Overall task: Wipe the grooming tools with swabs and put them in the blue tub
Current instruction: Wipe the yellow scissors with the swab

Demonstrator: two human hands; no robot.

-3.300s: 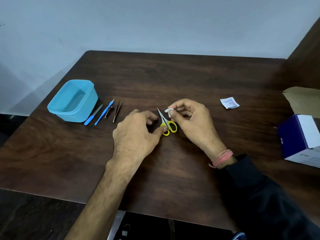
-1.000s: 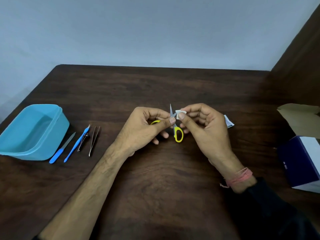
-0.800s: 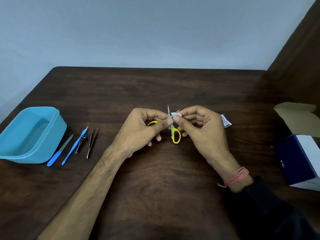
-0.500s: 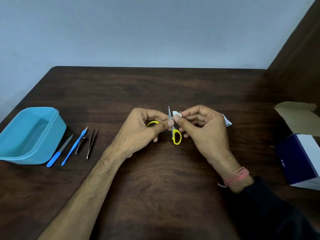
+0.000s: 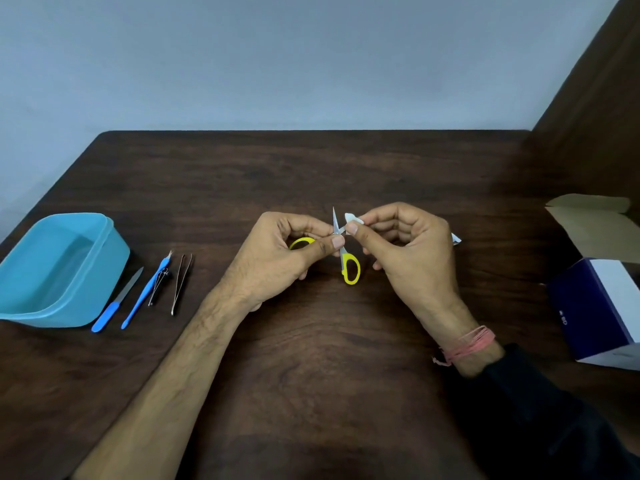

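A dark wooden counter (image 5: 311,358) meets a pale blue-grey wall. The blue tub (image 5: 59,271) sits at its left edge, with 4 small tools (image 5: 145,289) lined up just beside it. Mid-counter, the left hand (image 5: 284,258) grips the yellow-handled scissors (image 5: 348,265), blades parted and pointing up. The right hand (image 5: 408,251) pinches a white swab (image 5: 353,220) against 1 blade. Compared with half a second ago, hands and scissors sit almost unchanged.
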